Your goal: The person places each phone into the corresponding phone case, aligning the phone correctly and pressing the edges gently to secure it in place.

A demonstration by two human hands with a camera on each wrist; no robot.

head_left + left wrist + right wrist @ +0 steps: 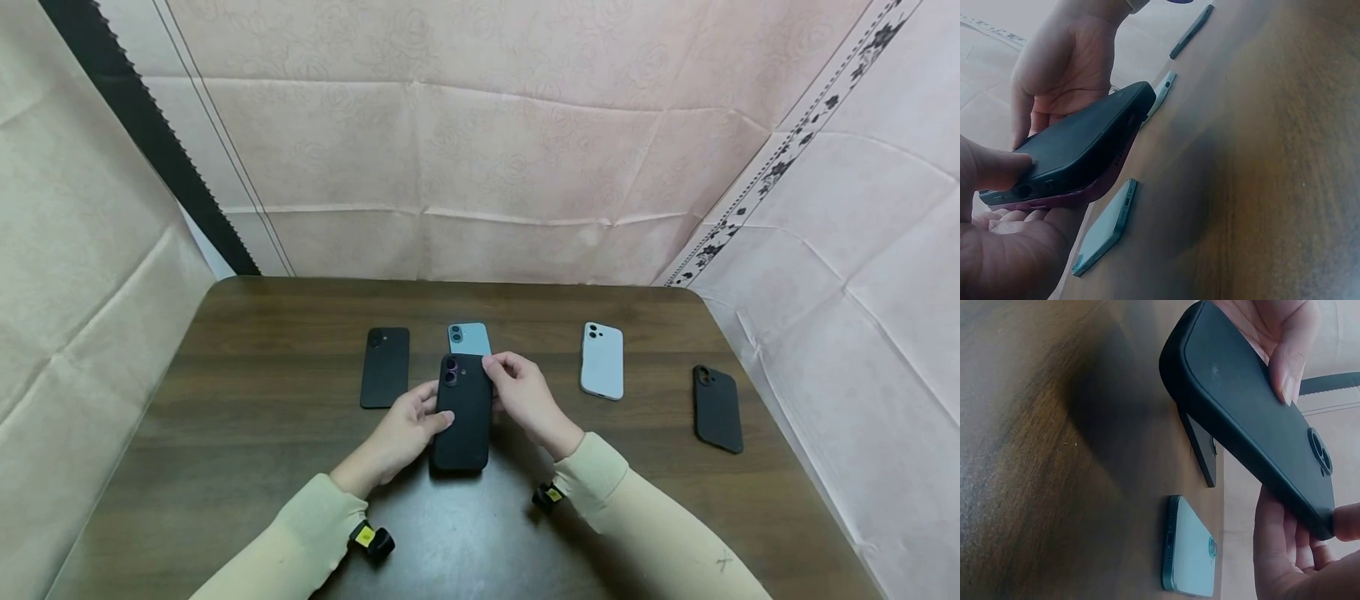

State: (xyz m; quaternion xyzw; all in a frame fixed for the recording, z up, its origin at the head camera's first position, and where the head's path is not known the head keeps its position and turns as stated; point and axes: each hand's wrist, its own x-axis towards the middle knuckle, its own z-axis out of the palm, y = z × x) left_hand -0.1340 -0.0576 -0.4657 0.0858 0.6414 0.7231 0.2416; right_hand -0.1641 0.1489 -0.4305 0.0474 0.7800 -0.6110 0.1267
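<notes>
From my head, I see a black case (468, 417) raised over the table (247, 400) in front of me, between my hands, its long axis running near to far with the camera cut-out at its far left corner. My left hand (411, 423) grips its left edge, thumb on top; my right hand (522, 398) pinches the far right corner, so neither is nearer — both touch it. Just beyond lies a light-blue phone (471, 337), with a black phone (385, 368) to its left. From my left wrist, a purple phone (1075, 197) shows along the underside of the case; at the near end the two look slightly askew, so I judge them not flush there. From my right wrist, the case's back slopes, my right thumb and fingers curled round its far end. I can read no brand or label anywhere; the small mark on my right sleeve (723, 564) I can't make out.
</notes>
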